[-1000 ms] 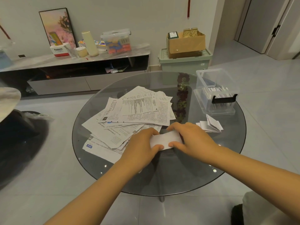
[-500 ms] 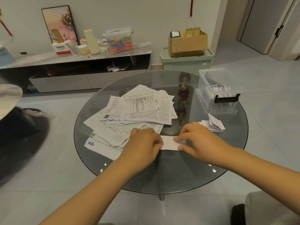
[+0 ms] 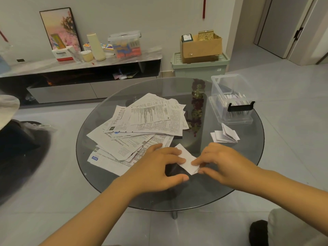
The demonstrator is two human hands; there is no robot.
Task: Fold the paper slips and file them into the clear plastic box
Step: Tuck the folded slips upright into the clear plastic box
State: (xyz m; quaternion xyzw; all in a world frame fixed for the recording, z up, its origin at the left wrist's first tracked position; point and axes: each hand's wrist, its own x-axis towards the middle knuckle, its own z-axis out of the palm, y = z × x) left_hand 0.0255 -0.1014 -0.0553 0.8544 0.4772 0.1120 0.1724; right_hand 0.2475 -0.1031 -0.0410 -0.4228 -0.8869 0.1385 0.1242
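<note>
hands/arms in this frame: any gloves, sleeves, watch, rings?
None visible. The left hand and right hand are bare, no gloves, no rings showing. Both forearms are uncovered to the frame edge, no sleeves, watch or bands at the wrists.

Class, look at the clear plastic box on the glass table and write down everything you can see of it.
The clear plastic box is rectangular, with see-through walls and a black grip on its near end. It stands upright and open at the top, on what looks like a clear lid or tray. Folded paper slips stand packed inside. It sits at the far right of the round glass table, beyond a small pile of folded slips. Neither hand touches it.
</note>
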